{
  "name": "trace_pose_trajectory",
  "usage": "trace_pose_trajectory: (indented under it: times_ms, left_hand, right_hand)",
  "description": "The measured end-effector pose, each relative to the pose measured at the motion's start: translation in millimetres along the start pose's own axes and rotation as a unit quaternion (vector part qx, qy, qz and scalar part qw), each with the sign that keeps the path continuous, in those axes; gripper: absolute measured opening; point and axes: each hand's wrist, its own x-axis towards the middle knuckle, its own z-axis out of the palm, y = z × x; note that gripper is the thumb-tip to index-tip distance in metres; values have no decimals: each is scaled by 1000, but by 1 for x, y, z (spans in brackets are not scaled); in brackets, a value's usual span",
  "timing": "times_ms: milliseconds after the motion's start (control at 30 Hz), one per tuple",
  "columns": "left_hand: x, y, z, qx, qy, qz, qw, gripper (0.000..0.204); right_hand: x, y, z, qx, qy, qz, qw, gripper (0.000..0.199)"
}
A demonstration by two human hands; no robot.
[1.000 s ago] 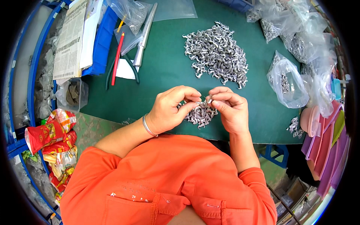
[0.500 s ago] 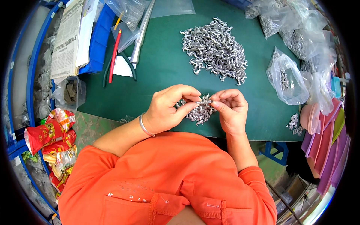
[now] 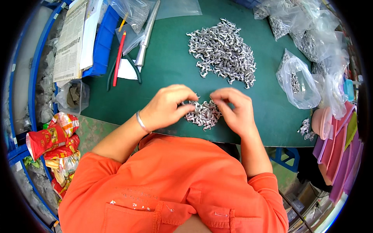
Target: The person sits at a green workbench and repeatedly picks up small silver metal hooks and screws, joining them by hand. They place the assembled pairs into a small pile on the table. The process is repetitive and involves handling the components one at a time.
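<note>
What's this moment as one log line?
left hand: left edge, small metal pile | right hand: right edge, same pile | larger metal pile: beyond

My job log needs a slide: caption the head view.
Left hand and right hand flank a small pile of silvery curved pieces, a larger pile lying beyond on the green table.

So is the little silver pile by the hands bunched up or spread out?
Bunched up: the small pile is curved pieces crowded together and overlapping, between the left hand and right hand.
</note>
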Motion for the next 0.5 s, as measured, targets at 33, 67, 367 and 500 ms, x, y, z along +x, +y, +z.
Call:
trace_pose_trajectory:
  times_ms: [33,67,367,500]
  left_hand:
    - [7,-4,-2,-9,1,-32,999,9]
    - [15,-11,-1,20,31,-9,999,10]
    - [59,-39,25,159,62,39,985,17]
    - [53,-36,27,160,77,61,982,18]
  right_hand:
    - [8,9,2,-46,11,-35,998,17]
    - [17,13,5,-79,22,-46,996,16]
    - [36,26,23,-257,7,-43,965,13]
    - [16,24,16,-290,22,-53,955,9]
